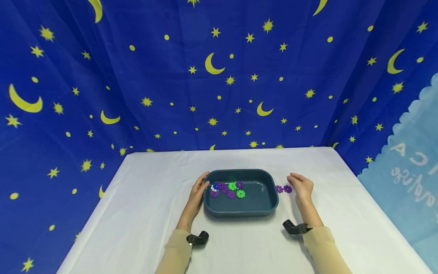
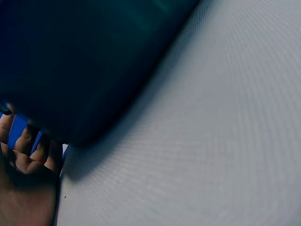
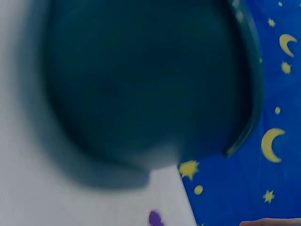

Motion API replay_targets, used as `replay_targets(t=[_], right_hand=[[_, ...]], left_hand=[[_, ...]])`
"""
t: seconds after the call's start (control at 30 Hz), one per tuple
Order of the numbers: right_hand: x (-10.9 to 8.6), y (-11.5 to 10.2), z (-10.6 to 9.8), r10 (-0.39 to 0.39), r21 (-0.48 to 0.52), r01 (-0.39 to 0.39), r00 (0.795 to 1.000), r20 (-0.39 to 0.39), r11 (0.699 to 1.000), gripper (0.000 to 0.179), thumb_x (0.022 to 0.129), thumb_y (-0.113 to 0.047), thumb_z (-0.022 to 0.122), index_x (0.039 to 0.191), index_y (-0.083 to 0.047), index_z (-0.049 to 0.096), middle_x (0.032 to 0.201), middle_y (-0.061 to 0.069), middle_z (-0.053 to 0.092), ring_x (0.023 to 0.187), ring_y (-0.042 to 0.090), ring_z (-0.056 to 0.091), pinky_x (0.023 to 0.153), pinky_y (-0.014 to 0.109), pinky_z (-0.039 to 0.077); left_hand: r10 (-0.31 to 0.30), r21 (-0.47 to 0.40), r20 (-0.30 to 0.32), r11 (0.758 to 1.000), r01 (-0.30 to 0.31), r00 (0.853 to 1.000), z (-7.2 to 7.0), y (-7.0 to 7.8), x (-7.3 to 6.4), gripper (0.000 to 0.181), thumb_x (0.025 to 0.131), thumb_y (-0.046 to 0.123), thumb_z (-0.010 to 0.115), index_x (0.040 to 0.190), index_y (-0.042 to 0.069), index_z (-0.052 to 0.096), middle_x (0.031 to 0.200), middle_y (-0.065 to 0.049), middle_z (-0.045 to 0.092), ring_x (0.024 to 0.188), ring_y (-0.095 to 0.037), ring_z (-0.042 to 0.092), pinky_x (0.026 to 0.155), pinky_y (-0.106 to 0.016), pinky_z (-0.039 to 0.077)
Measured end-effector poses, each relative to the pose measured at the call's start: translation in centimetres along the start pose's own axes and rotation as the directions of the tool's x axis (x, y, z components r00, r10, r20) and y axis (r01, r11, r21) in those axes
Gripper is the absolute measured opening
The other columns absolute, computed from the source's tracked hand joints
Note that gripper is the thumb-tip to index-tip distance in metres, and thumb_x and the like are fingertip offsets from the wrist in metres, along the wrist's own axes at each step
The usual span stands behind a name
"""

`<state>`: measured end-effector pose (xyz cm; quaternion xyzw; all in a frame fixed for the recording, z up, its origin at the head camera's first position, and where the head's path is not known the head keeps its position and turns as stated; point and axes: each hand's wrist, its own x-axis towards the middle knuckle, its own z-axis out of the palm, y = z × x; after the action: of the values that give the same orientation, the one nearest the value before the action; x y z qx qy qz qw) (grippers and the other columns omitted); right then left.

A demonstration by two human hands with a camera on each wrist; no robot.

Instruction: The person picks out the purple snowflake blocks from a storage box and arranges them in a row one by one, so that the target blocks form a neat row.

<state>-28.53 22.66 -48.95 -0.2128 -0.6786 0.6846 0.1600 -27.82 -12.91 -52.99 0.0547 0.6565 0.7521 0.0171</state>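
A dark teal plastic bin [image 1: 239, 214] stands on the white table, with several flower-shaped plastic discs [image 1: 231, 195] gathered toward its left half. They are purple, green, blue and white. My left hand [image 1: 197, 193] grips the bin's left end, fingertips at the rim; in the left wrist view its fingers [image 2: 24, 141] lie along the outer wall. Just right of the bin, two purple discs [image 1: 288, 188] lie side by side. Over and beside them is my right hand [image 1: 302, 187], fingers loosely bent and no object showing in it. Only a fingertip [image 3: 268, 222] of it enters the right wrist view.
White cloth covers the table [image 1: 154, 201]. Blue fabric with yellow moons and stars [image 1: 219, 95] hangs behind and along both sides. At the right hangs a light blue scalloped panel [image 1: 410, 152] with white lettering. Both wrists carry black camera mounts [image 1: 297, 228].
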Motion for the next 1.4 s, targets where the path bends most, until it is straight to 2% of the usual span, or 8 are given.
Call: replay_targets(t=[0.2,0.5,0.7,0.8,0.9,1.03,1.2,1.4], right_hand=[[-1.2,-2.0,1.7,-0.027,0.089,0.021,0.997,0.065,0.996,0.029,0.084,0.006,0.063,0.112,0.015,0.061,0.065,-0.018,0.062,0.063,-0.004,0.063,0.067,0.013,0.053],[-2.8,-3.6,4.3,-0.087,0.121,0.071,0.988,0.126,0.990,0.034,0.083,0.007,0.063,0.113,0.021,0.056,0.063,-0.018,0.064,0.063,-0.003,0.063,0.066,0.013,0.053],[-3.9,-3.5,6.4,-0.089,0.140,0.059,0.972,0.216,0.988,0.016,0.081,0.009,0.064,0.097,0.008,0.066,0.063,-0.014,0.066,0.064,0.000,0.064,0.065,0.016,0.053],[-4.4,-3.3,7.6,-0.085,0.137,0.051,0.963,0.255,0.989,0.015,0.081,0.010,0.065,0.095,0.007,0.067,0.064,-0.011,0.066,0.064,0.001,0.064,0.066,0.018,0.054],[-4.6,-3.3,8.6,-0.079,0.123,0.044,0.953,0.292,0.991,0.020,0.081,0.009,0.065,0.101,0.013,0.065,0.065,-0.011,0.067,0.065,0.000,0.064,0.068,0.020,0.055],[-4.8,-3.1,9.6,-0.062,0.099,0.031,0.941,0.333,0.995,0.027,0.082,0.007,0.065,0.107,0.018,0.061,0.066,-0.011,0.066,0.065,0.000,0.064,0.069,0.020,0.055],[-4.9,-2.7,10.8,-0.067,0.043,0.055,0.926,0.372,0.998,0.025,0.082,0.006,0.066,0.104,0.017,0.062,0.066,-0.009,0.066,0.064,0.001,0.064,0.072,0.025,0.056],[-4.8,-1.8,11.6,-0.015,-0.035,0.031,0.918,0.397,0.999,0.023,0.082,0.002,0.068,0.101,0.015,0.064,0.068,-0.008,0.065,0.064,0.002,0.063,0.083,0.038,0.056]], left_hand=[[-0.016,0.001,0.003,1.000,0.016,1.000,0.2,1.9,-1.0,0.045,0.100,0.013,0.046,0.144,0.005,0.039,0.157,-0.015,0.025,0.148,-0.032,0.012,0.119,-0.049,0.009],[-0.020,0.004,0.028,1.000,0.020,0.999,0.6,2.0,-0.7,0.048,0.099,0.015,0.047,0.145,0.004,0.037,0.155,-0.016,0.028,0.145,-0.031,0.019,0.118,-0.050,0.014],[-0.022,0.005,0.018,1.000,0.022,1.000,0.6,2.0,-0.7,0.047,0.099,0.015,0.047,0.144,0.005,0.039,0.154,-0.016,0.031,0.143,-0.030,0.023,0.118,-0.049,0.016],[-0.023,0.003,0.016,1.000,0.023,1.000,0.4,2.0,-0.8,0.047,0.099,0.014,0.047,0.144,0.006,0.039,0.153,-0.015,0.032,0.141,-0.029,0.026,0.117,-0.049,0.017],[-0.018,0.006,0.015,1.000,0.017,1.000,0.3,2.0,-0.9,0.046,0.099,0.014,0.047,0.144,0.006,0.039,0.153,-0.015,0.032,0.141,-0.029,0.026,0.117,-0.049,0.017],[-0.014,0.009,0.014,1.000,0.014,1.000,0.3,2.1,-1.0,0.046,0.099,0.014,0.047,0.143,0.005,0.040,0.155,-0.015,0.029,0.144,-0.031,0.022,0.118,-0.050,0.015],[-0.016,0.022,0.014,1.000,0.016,1.000,0.2,2.1,-0.9,0.046,0.099,0.014,0.047,0.143,0.004,0.040,0.156,-0.016,0.025,0.147,-0.033,0.015,0.118,-0.052,0.011],[-0.019,0.002,-0.006,1.000,0.019,1.000,-0.1,0.3,0.0,0.046,0.099,0.015,0.048,0.144,0.006,0.040,0.156,-0.014,0.027,0.146,-0.031,0.017,0.118,-0.052,0.011]])
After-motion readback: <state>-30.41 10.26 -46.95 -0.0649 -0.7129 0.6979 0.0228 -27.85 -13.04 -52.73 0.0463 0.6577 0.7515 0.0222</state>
